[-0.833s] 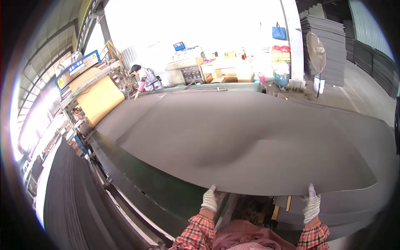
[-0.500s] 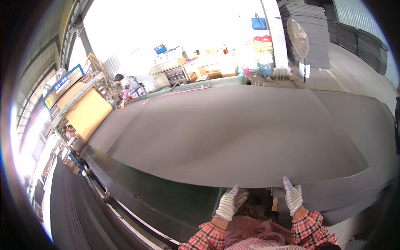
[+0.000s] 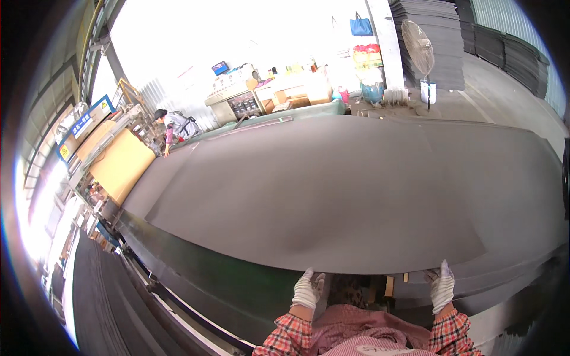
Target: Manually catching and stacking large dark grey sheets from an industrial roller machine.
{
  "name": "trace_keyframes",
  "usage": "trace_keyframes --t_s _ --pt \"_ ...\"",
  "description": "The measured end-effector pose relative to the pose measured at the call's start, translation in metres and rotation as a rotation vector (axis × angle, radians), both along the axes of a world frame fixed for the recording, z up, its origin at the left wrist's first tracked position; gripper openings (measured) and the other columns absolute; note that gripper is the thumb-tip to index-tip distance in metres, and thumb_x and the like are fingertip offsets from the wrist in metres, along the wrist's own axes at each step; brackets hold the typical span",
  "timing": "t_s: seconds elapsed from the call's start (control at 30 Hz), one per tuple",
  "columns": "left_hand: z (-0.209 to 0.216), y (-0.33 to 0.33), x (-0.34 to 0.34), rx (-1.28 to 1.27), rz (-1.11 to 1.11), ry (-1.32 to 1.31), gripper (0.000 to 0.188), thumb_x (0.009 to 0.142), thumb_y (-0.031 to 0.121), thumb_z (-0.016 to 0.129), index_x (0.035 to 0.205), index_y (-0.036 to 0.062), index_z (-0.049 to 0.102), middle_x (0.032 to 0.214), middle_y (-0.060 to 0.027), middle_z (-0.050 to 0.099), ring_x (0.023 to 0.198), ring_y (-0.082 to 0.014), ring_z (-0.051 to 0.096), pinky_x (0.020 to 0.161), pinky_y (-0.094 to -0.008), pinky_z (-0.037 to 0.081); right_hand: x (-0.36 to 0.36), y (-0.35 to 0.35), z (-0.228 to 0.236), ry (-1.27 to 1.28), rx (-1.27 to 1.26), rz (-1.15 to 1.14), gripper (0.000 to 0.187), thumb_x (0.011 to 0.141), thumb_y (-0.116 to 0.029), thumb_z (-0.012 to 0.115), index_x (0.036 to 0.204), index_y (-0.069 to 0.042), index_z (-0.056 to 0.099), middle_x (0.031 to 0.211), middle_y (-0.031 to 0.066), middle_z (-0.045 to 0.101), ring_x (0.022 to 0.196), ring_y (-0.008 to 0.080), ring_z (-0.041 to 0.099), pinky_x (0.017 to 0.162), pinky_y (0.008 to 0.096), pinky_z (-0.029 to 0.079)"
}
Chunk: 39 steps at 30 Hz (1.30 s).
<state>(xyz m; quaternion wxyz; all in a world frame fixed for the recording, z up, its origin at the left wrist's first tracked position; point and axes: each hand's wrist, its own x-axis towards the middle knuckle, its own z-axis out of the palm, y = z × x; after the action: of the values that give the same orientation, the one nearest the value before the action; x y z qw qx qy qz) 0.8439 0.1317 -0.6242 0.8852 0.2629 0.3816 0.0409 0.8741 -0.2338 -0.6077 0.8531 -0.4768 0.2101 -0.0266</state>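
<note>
A broad dark grey sheet (image 3: 309, 196) lies in front of me, its middle gently bulging. Its near edge curves towards my body. At that edge, my left hand (image 3: 307, 291), in a striped white glove, has its thumb against the rim and its fingers just beneath. Farther right, my right hand (image 3: 442, 289), gloved alike, laps its thumb over the edge close to the sheet's near right corner, fingers below. Both hands appear to pinch the edge; the fingertips are partly hidden. More grey sheet material (image 3: 510, 178) lies underneath and to the right.
A green machine bed (image 3: 214, 273) runs below the near edge. At far left, a person (image 3: 178, 126) bends over the sheet beside a yellow-covered roller (image 3: 124, 160). Grey sheets are stacked at lower left (image 3: 101, 296) and back right (image 3: 433, 47). A fan (image 3: 418, 47) stands behind.
The sheet's near right corner has shifted left and slightly nearer me. My left hand has moved left and my right hand right, so they are wider apart along the edge.
</note>
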Motion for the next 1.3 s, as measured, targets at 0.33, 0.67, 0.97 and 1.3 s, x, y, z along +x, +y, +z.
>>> trace_keyframes --t_s 0.33,0.67,0.97,1.3 --pt "0.026 -0.074 0.005 0.051 -0.133 -0.070 0.019 0.077 0.018 0.060 0.091 0.0061 0.054 0.081 -0.0072 0.059 0.067 -0.0201 0.057 0.057 -0.0273 0.050 0.003 0.050 0.028 -0.118 -0.254 0.389 0.038 0.081 -0.029 0.056 0.102 0.003 0.052 0.101 0.0110 0.056 0.090 0.0176 0.054 0.078 0.0278 0.042" --pt "-0.019 0.022 0.020 0.014 -0.047 -0.007 0.015 0.076 0.015 0.061 0.084 0.0040 0.055 0.083 -0.0082 0.061 0.074 -0.0185 0.060 0.055 -0.0250 0.053 0.007 -0.035 -0.056 0.141 -1.815 0.730 0.080 0.067 -0.050 0.060 0.128 -0.006 0.030 0.134 0.0163 0.024 0.126 0.0296 0.018 0.103 0.0400 0.014" --pt "0.003 0.035 0.004 0.260 0.269 -0.016 0.035 0.077 0.016 0.060 0.101 -0.0043 0.045 0.097 -0.0148 0.051 0.088 -0.0239 0.053 0.070 -0.0258 0.053 0.026 -0.047 -0.075 -0.038 -2.043 0.856 0.080 0.070 -0.045 0.060 0.132 -0.012 0.023 0.137 0.0140 0.020 0.127 0.0299 0.016 0.102 0.0468 0.012" --pt "0.016 0.057 0.022 0.945 0.344 -0.049 0.037 0.075 0.019 0.062 0.106 0.0025 0.051 0.107 -0.0108 0.052 0.102 -0.0206 0.047 0.088 -0.0272 0.039 0.082 -0.097 0.006 0.136 -1.199 0.382 0.032 0.083 -0.027 0.052 0.101 0.000 0.056 0.098 0.0126 0.060 0.087 0.0236 0.056 0.078 0.0327 0.045"
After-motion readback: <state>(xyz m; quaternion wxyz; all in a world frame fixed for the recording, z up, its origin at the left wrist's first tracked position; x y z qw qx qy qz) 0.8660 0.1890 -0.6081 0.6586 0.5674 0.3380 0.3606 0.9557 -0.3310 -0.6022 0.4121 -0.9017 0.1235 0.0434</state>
